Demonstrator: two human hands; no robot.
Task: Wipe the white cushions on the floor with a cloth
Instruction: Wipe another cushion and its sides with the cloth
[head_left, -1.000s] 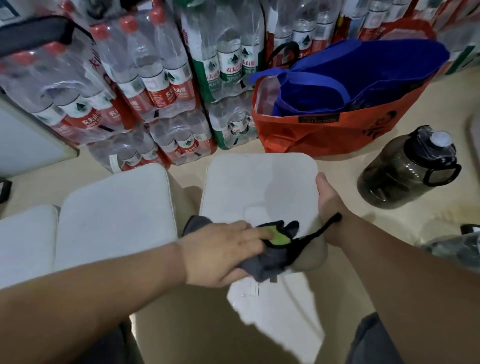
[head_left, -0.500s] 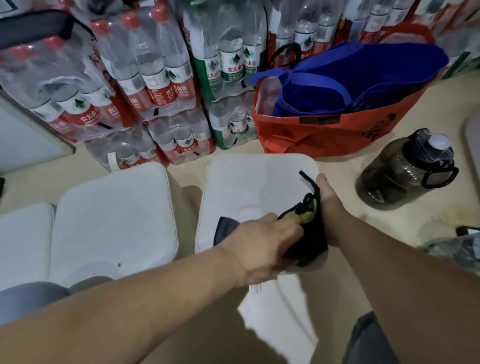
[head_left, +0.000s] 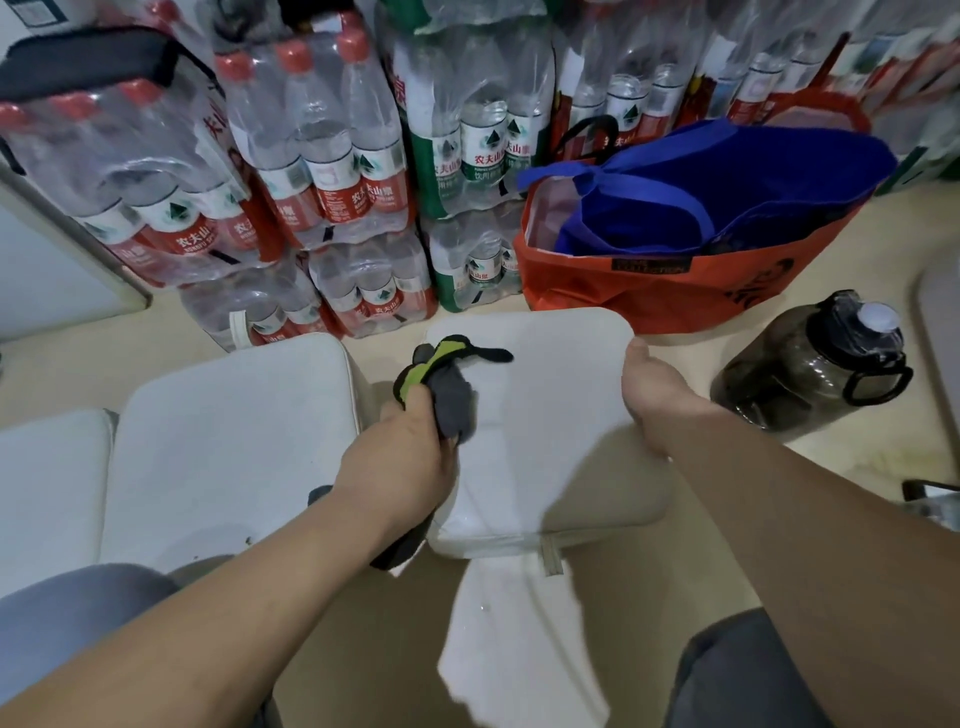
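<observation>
A white square cushion (head_left: 545, 415) lies on the floor in front of me. My left hand (head_left: 400, 462) is closed around a dark grey cloth with a green patch (head_left: 447, 384), pressed on the cushion's left part. My right hand (head_left: 654, 395) grips the cushion's right edge. A second white cushion (head_left: 228, 447) lies to the left, and a third (head_left: 47, 493) at the far left. Another white cushion (head_left: 514, 649) shows near my knees, partly under the first.
Shrink-wrapped packs of water bottles (head_left: 322, 171) are stacked along the back. An orange bag holding a blue bag (head_left: 685, 234) stands behind the cushion. A dark jug with a handle (head_left: 815, 364) lies on the floor at the right. My knees frame the bottom.
My left hand has swept the cloth from the cushion's right side, beside my right hand, across to its left side and a little farther from me. My right hand has stayed on the edge.
</observation>
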